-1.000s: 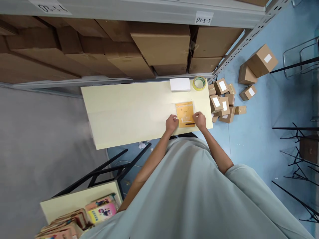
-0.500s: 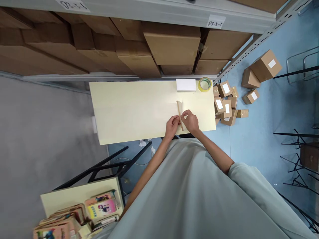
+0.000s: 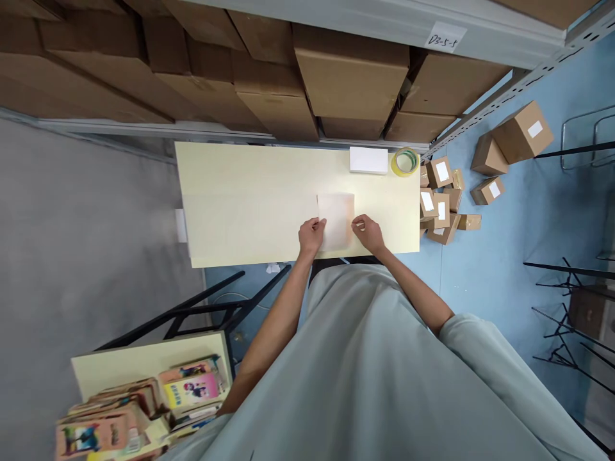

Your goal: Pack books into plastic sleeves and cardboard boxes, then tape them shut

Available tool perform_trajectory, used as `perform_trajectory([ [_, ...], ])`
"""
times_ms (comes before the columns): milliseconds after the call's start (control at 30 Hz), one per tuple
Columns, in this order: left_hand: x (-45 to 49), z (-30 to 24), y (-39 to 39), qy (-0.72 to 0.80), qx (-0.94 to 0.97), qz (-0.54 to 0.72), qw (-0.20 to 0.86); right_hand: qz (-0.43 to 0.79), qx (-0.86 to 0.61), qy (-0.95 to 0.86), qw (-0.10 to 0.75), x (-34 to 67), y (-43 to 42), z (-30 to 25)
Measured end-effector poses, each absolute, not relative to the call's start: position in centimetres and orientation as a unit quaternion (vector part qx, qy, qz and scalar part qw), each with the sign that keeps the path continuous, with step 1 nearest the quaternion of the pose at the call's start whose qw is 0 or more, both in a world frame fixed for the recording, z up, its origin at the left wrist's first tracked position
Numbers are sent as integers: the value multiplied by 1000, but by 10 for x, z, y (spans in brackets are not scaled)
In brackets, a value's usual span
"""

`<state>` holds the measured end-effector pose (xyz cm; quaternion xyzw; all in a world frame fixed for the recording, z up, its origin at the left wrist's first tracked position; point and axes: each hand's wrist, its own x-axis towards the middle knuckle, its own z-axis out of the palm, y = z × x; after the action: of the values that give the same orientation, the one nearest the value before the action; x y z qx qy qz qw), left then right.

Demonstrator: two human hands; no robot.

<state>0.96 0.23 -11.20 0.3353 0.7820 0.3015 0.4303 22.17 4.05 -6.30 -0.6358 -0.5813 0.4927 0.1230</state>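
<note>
A pale, pinkish-white rectangular sheet (image 3: 336,221) lies across the cream table between my hands; whether it is one leaf or a thin booklet I cannot tell. My left hand (image 3: 312,235) is closed on its left edge, thumb over the border. At the right edge, my right hand (image 3: 368,233) has its fingers pinched together, the tips at the sheet's border. Beyond the hands, a flat white box (image 3: 368,160) sits at the table's far edge, and beside it lies a yellow roll of tape (image 3: 404,162).
The cream table (image 3: 240,205) stands against a metal shelf rack (image 3: 384,25) packed with cardboard boxes (image 3: 353,70). Small labelled cartons (image 3: 439,171) are piled on the floor to the right. At lower left, a side table (image 3: 144,365) bears stacked books (image 3: 192,387).
The narrow brown-edged piece held upright between my hands now shows as a broad pale sheet. My left hand has moved left, away from the right. The view has shifted slightly.
</note>
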Motion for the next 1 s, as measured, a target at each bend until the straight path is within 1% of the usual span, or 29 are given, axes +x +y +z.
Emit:
perform_trajectory([
  [67, 5, -120, 2, 799, 352, 275, 402, 482, -671, -555, 95, 233, 48, -74],
  [167, 4, -125, 3, 828, 331, 245, 381, 500, -698, -510, 55, 236, 54, -87],
  [300, 5, -125, 5, 855, 289, 218, 371, 526, -710, -467, 38, 224, 56, -98],
  [433, 3, -124, 8, 858, 301, 195, 367, 526, -721, -449, 46, 212, 55, -103],
  [633, 5, -126, 7, 855, 334, 179, 354, 531, -725, -430, 90, 207, 50, -97],
  [867, 10, -127, -4, 837, 368, 238, 328, 506, -700, -490, 117, 192, 43, -64],
  [1000, 5, -128, -3, 812, 407, 235, 347, 464, -699, -533, 113, 170, 37, -41],
])
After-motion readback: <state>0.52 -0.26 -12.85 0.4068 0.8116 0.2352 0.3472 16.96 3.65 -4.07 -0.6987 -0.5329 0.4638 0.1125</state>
